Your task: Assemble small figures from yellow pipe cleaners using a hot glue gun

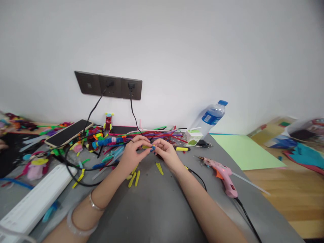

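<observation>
My left hand (138, 148) is closed in a pinch on a short yellow fuzzy piece (145, 147), which looks like pipe cleaner. Against its fingertips, my right hand (165, 153) is also pinched; small dark blue spots show there, and what these fingers hold is hidden. Below the left hand lie several short yellow pipe cleaner pieces (134, 179). A folded yellow piece (159, 168) rests on the grey table (152, 209) under the right hand. Just behind that hand is a yellow-and-black cutter (182, 149).
A pink glue gun (222, 173) lies at right, near green paper (245, 152). A water bottle (214, 116) leans on the wall by a small carton (192, 136). Cables, a phone (69, 133), a white power strip (37, 202) and pipe cleaner figures crowd the left.
</observation>
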{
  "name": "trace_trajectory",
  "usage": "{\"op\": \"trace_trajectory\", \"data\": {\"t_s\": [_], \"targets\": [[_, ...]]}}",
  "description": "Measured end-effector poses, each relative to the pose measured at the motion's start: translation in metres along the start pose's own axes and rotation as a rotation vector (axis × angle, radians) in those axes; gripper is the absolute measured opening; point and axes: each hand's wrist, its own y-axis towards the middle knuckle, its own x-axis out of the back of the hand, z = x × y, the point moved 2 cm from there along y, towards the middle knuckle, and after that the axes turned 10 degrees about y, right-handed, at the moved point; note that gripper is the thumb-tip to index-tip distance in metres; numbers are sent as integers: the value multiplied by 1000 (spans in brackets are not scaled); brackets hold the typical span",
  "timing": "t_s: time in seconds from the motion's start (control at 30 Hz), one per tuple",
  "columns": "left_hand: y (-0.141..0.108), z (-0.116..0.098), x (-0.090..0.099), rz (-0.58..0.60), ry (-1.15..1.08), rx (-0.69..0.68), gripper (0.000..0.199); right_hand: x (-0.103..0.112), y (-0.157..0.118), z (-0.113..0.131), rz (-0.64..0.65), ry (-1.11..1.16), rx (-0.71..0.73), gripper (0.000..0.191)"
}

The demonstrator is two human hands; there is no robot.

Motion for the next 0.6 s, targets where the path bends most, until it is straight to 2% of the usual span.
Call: {"op": "trace_trajectory", "data": {"t_s": [0.27,0.6], "targets": [[1,2,0,36,-47,80,9,0,-1,3,-14,-46,20,33],[0,0,-1,196,-60,30,13,2,1,2,8,-95,15,36]]}}
